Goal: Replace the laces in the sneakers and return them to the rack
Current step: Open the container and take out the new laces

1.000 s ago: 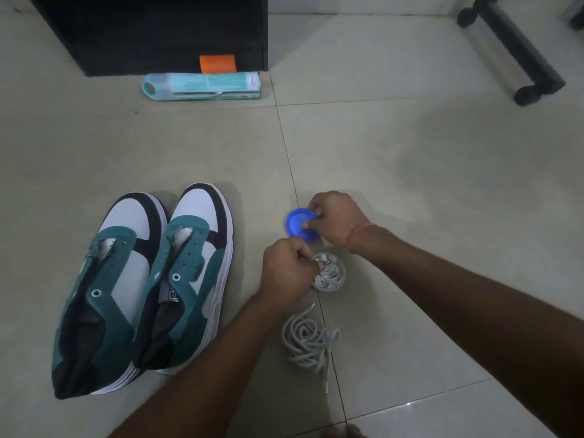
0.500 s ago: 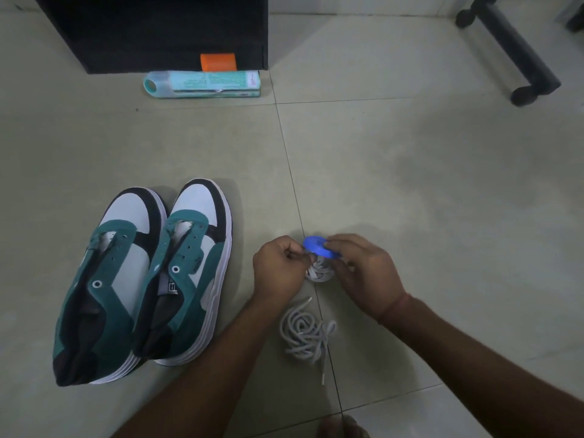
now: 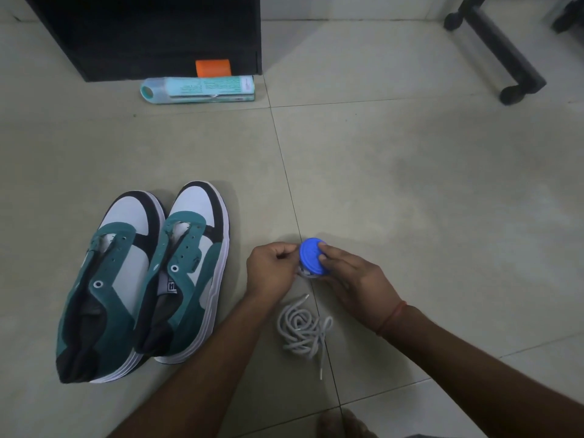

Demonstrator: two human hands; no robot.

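Capping small clear round container [image 3: 304, 273] with blue round plastic lid [image 3: 313, 256]: right hand [image 3: 354, 279] pinches lid, left hand [image 3: 272, 269] grips container. Seat lid level, press evenly. Coiled white laces [image 3: 301, 330] at 6 o'clock of container; laceless green-white sneakers [image 3: 142, 279] at 9 o'clock.

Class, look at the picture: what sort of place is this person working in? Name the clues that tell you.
Probably a room in a home, with the person working on the floor. Clues: pale floor tiles, a pair of sneakers set on them, dark furniture against the wall, and a castor-footed black stand.
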